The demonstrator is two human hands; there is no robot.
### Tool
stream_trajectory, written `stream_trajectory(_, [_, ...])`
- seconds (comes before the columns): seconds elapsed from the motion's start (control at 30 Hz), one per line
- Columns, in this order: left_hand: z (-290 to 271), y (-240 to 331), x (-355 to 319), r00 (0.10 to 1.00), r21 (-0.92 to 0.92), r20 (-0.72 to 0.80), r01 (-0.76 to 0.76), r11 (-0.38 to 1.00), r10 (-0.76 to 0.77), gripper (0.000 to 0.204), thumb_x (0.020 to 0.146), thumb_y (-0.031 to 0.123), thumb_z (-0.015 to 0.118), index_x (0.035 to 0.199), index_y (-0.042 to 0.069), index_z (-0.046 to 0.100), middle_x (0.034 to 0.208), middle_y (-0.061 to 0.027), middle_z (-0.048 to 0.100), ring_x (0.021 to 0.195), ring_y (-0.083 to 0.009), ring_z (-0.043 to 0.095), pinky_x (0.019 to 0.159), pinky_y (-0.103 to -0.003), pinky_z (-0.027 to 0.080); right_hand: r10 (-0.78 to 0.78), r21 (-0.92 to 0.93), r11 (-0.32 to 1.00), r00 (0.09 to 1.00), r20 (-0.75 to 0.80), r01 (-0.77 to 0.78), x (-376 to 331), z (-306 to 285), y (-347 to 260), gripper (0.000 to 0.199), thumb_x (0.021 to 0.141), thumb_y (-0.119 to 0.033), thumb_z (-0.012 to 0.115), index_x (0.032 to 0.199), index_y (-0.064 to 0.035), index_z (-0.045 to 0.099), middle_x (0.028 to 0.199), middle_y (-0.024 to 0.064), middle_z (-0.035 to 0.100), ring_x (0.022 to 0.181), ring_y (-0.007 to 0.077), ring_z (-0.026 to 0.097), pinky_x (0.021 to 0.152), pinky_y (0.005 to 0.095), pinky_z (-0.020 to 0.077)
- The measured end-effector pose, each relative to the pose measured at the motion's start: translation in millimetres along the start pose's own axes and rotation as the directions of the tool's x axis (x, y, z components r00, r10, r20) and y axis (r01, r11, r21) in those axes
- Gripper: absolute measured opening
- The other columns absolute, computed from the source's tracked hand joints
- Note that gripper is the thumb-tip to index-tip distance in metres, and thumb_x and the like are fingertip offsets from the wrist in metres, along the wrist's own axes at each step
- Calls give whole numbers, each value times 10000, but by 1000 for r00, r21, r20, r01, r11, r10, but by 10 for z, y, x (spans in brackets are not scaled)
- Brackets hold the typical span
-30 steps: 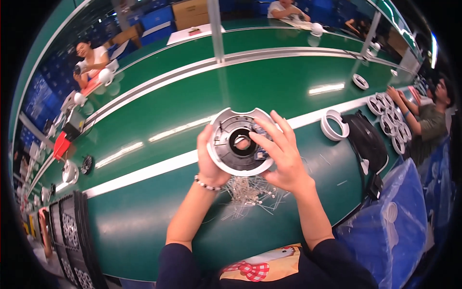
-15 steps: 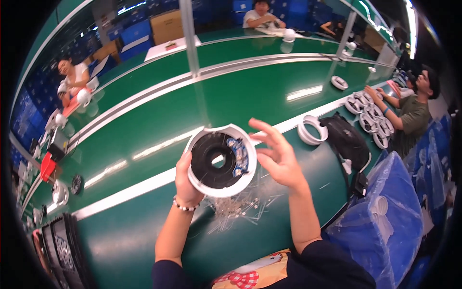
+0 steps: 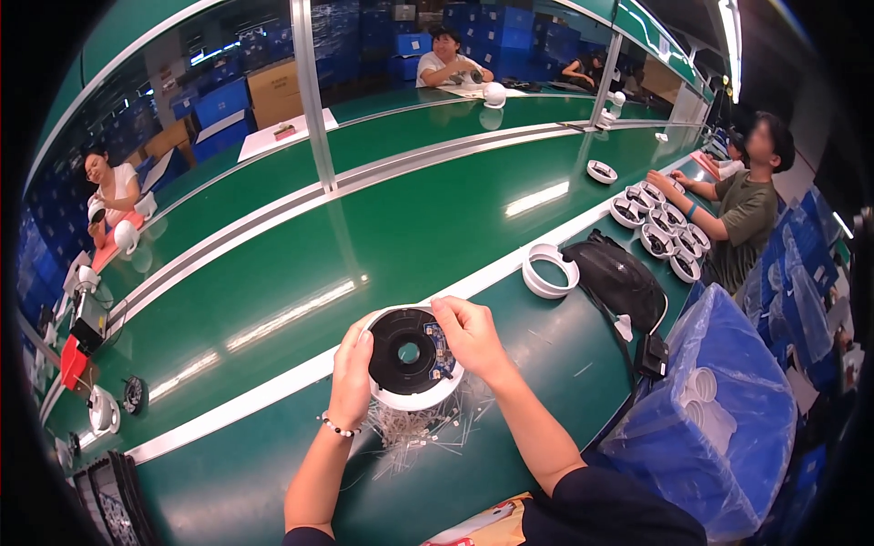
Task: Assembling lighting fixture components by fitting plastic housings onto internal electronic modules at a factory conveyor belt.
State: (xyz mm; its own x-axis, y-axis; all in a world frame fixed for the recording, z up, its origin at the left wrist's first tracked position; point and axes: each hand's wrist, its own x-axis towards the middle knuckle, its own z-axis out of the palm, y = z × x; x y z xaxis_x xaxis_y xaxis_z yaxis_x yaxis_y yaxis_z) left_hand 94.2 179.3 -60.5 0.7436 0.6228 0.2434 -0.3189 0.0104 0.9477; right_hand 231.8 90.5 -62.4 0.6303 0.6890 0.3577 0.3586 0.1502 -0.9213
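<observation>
A round white plastic housing (image 3: 414,399) is held up over the near bench. Inside it sits a black disc (image 3: 390,366) with a hole in its middle, and a curved blue circuit board (image 3: 441,355) lies along the disc's right side. My left hand (image 3: 349,375) is closed round the housing's left side, thumb on the rim. At the upper right, my right hand (image 3: 470,337) grips the rim with its thumb reaching inward near the board; its fingertips are partly hidden. Below the housing lies a pile of thin clear plastic scraps (image 3: 410,432).
To the right are a white ring (image 3: 549,275), a black bag (image 3: 619,280) and a bin lined with blue plastic (image 3: 719,364). Several white housings (image 3: 657,238) stand near a co-worker (image 3: 751,200). Black trays (image 3: 114,500) are stacked at lower left. A green conveyor belt (image 3: 437,227) runs beyond.
My right hand has moved from open beside the housing to gripping its upper right rim. The housing sits lower in the picture, and the whole view has shifted.
</observation>
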Motion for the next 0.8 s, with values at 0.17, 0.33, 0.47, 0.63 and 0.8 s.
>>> stream_trajectory(0.17, [-30, -34, -34, 999, 8, -48, -24, 1000, 25, 342, 909, 218, 359, 1103, -42, 467, 1036, -99, 546, 970, -141, 508, 863, -261, 384, -42, -25, 999, 999, 4, 42, -29, 46, 20, 338, 869, -270, 467, 760, 31, 574, 509, 71, 477, 498, 73, 419, 455, 258, 344])
stream_trajectory(0.33, [87, -36, -135, 970, 245, -71, -208, 947, 232, 345, 876, 200, 428, 1125, -35, 468, 1030, -125, 549, 950, -160, 515, 839, -259, 382, -77, 26, 996, 991, -111, 81, -76, 104, -21, 346, 875, -253, 438, 708, 33, 539, 512, 104, 467, 479, 132, 430, 461, 289, 348])
stream_trajectory(0.47, [161, -62, -183, 929, 343, -22, -340, 876, 370, 384, 834, 196, 462, 1126, -54, 464, 995, -181, 565, 917, -206, 545, 829, -285, 393, -233, -123, 969, 960, -158, 215, -45, 36, 80, 425, 886, -265, 391, 635, 43, 540, 551, 82, 533, 518, 108, 469, 478, 265, 365])
stream_trajectory(0.63, [162, -68, -205, 802, 505, 129, -560, 657, 584, 433, 830, 268, 479, 1084, -83, 470, 952, -211, 582, 827, -288, 601, 720, -302, 459, -486, -120, 874, 857, -172, 472, 7, -22, -101, 413, 845, -245, 382, 563, 35, 492, 514, 96, 480, 457, 168, 439, 444, 279, 331])
stream_trajectory(0.8, [104, -49, -115, 711, 504, 249, -674, 539, 657, 457, 835, 303, 451, 1061, -94, 468, 947, -228, 580, 855, -316, 600, 740, -335, 475, -570, -147, 821, 807, -156, 551, 22, -34, -105, 410, 801, -280, 357, 566, 28, 492, 531, 111, 484, 463, 185, 444, 439, 279, 331])
